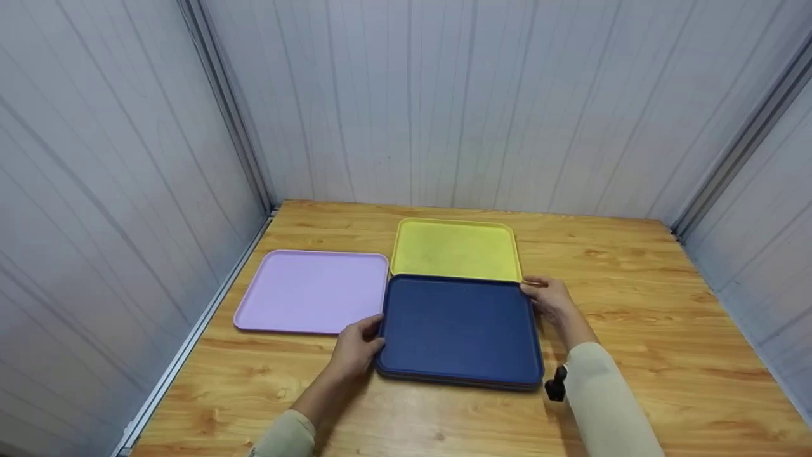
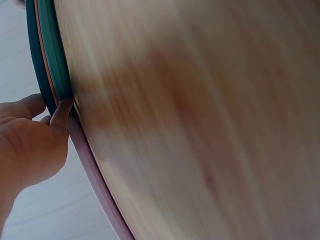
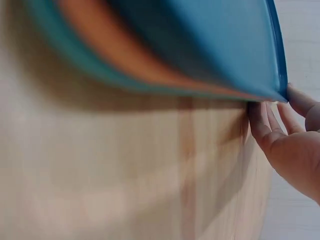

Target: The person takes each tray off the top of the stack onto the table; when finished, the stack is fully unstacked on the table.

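1. Pinching navy-topped tray stack (image 1: 463, 330) at opp. sides w/ L grip (image 1: 355, 349) + R grip (image 1: 549, 298).
2. Showing just R of lilac tray (image 1: 314, 289), nearside of yellow tray (image 1: 457, 251).
3. Poss. risking layer slippage via uneven squeezing.

The place looks like a small booth or work cell; whether it stands in a workshop, a lab or elsewhere cannot be told. Its wood-grain counter (image 1: 634, 285) is walled on three sides: a pale back panel (image 1: 438, 95) behind the counter, a left panel (image 1: 95, 190) to its left and a right panel (image 1: 777, 254) to its right, all with grey plank-like lines. A left post (image 1: 229, 101) and right post (image 1: 743, 146), both grey, rise at the counter's far corners; a metal rail (image 1: 195, 336) follows its left edge.
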`<act>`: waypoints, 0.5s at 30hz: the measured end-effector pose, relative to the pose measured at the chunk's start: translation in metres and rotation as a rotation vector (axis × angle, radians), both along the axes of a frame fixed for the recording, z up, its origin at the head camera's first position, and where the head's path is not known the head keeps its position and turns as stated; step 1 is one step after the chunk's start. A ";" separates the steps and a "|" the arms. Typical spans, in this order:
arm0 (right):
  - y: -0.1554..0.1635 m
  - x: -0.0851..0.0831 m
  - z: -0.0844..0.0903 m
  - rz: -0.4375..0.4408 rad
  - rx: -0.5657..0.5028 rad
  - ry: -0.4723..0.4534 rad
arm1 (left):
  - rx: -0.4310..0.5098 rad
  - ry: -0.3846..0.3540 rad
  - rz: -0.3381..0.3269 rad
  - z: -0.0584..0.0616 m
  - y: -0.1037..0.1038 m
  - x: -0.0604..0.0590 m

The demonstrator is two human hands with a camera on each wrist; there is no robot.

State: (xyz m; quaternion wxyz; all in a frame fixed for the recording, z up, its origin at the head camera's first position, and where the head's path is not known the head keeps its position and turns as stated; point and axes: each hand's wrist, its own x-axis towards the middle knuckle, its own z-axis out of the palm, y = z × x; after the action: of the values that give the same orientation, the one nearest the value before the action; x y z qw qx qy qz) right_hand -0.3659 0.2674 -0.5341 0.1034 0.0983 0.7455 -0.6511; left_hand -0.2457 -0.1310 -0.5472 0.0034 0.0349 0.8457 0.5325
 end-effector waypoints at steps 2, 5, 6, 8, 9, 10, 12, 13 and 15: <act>0.001 0.005 -0.001 0.012 -0.008 0.006 | 0.003 -0.004 -0.001 0.000 0.001 0.000; 0.001 0.012 -0.001 0.025 0.003 0.023 | -0.001 -0.014 0.006 0.000 0.001 0.000; 0.001 0.014 -0.001 0.024 0.006 0.026 | -0.002 -0.017 0.009 0.000 0.001 0.000; -0.001 0.019 0.001 0.030 0.038 0.033 | -0.007 -0.016 0.016 0.000 0.001 0.001; -0.001 0.022 0.002 0.025 0.054 0.035 | -0.006 -0.016 0.019 0.000 0.001 0.001; -0.002 0.024 0.003 0.020 0.062 0.037 | -0.002 -0.014 0.019 0.000 0.001 0.001; -0.003 0.029 0.004 0.014 0.083 0.045 | 0.001 -0.007 0.015 0.000 0.001 0.001; -0.004 0.031 0.005 0.012 0.088 0.048 | 0.003 -0.004 0.013 0.000 0.001 0.001; -0.004 0.036 0.005 0.023 0.086 0.047 | 0.007 -0.004 0.014 0.000 0.001 0.001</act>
State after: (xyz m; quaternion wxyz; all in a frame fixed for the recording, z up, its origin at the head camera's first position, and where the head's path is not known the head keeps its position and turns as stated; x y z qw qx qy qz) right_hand -0.3302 0.2632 -0.5292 0.0889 0.0790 0.7762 -0.6192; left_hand -0.2442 -0.1299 -0.5472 0.0015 0.0279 0.8440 0.5357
